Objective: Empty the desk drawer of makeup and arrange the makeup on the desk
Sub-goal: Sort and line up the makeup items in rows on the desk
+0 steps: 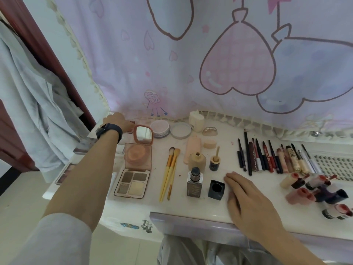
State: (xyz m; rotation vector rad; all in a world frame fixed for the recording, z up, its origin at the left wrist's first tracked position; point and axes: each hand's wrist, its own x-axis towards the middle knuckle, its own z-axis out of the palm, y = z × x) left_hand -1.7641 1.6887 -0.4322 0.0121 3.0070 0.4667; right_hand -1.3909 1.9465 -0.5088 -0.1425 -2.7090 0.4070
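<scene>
White desk (pixel 210 205), head view, with makeup laid out in groups from left to right. At the far left corner the left hand (pixel 119 122), a dark band (pixel 109 131) on its wrist, reaches to the desk's back edge beside the open compact (pixel 138 155). Its fingers are turned away from the camera and partly hidden, so whether they grip anything cannot be told.

The compact's mirrored lid stands upright, facing the person. A four-pan eyeshadow palette (pixel 132 183) lies flat just in front of the compact. To the right lie two yellow-handled brushes (pixel 170 173) side by side, long axes running near to far, bristles pointing away from the person.

Next come a beige bottle (pixel 197 161) and, nearer the person, a square glass bottle (pixel 194 183). A black cap (pixel 216 189) sits beside the glass bottle, its opening toward the camera.

The right hand (pixel 248 196) rests palm down on the desk, fingers straight and together. Its tips point to the far left and lie just beside the black cap; it holds nothing.

Farther right a row of pencils and slim tubes (pixel 267 157) lies nearly parallel, long axes near to far, slightly fanned. Nearer the front edge a cluster of lip tubes (pixel 315 188) lies in mixed directions. Two round powder jars (pixel 160 128) sit along the back edge under a pink printed curtain (pixel 191 64).
</scene>
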